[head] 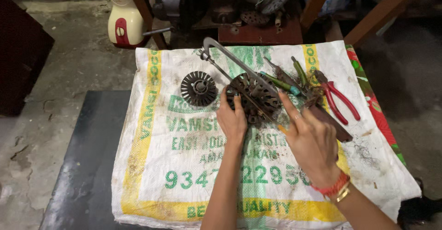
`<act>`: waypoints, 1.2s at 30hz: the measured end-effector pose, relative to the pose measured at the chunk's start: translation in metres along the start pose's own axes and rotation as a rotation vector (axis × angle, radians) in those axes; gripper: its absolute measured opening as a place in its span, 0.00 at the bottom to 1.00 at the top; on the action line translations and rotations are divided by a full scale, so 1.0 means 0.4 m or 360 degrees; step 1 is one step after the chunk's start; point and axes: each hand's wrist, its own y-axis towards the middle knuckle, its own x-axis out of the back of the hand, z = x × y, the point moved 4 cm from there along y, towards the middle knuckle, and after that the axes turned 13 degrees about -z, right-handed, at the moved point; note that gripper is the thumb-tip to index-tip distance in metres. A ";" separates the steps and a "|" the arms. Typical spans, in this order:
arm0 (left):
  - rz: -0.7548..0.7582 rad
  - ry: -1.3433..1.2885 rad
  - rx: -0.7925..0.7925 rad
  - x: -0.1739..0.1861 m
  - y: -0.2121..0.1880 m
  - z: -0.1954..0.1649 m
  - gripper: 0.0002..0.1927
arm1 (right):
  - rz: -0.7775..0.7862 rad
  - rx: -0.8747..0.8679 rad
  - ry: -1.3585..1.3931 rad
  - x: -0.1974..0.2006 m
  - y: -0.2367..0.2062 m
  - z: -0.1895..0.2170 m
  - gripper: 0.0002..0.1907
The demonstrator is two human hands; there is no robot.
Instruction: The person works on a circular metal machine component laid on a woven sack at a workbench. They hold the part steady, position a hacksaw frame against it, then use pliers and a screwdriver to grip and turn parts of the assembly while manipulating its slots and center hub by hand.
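Note:
A dark round slotted motor part (pixel 256 97) lies on a white woven sack (pixel 184 165) with green and yellow print. A grey metal puller tool (pixel 230 57) rests across it. My left hand (pixel 232 120) presses against the part's near left edge, fingers closed on its rim. Hovering just right of the part, my right hand (pixel 312 140) has its fingers spread and the forefinger pointing at it, holding nothing. A separate black finned fan disc (pixel 199 88) sits to the left, apart from both hands.
Green-handled screwdrivers (pixel 283 83), red-handled pliers (pixel 340 100) and a dark flat bar (pixel 332 125) lie right of the part. A cream and red appliance (pixel 123 20), metal machine parts and wooden legs (pixel 382 9) stand behind the sack. Concrete floor lies to the left.

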 end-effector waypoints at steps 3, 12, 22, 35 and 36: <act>-0.0012 -0.0072 -0.0010 0.000 -0.006 -0.007 0.24 | -0.0043 -0.0075 0.0058 0.036 -0.040 -0.018 0.38; 0.0012 -0.0117 0.0104 -0.008 0.008 0.021 0.22 | -0.0207 0.0016 0.0092 0.029 -0.015 -0.013 0.36; -0.0099 -0.0158 -0.0038 -0.007 0.020 0.040 0.19 | -0.0156 -0.0026 0.0070 -0.051 0.063 0.030 0.35; -0.0407 -0.0072 0.0185 -0.019 0.018 0.036 0.18 | -0.0175 0.0109 0.0022 -0.003 0.020 0.041 0.40; -0.0427 -0.0039 0.0126 -0.015 0.021 0.030 0.18 | -0.0207 0.0140 -0.0003 0.009 0.005 0.037 0.41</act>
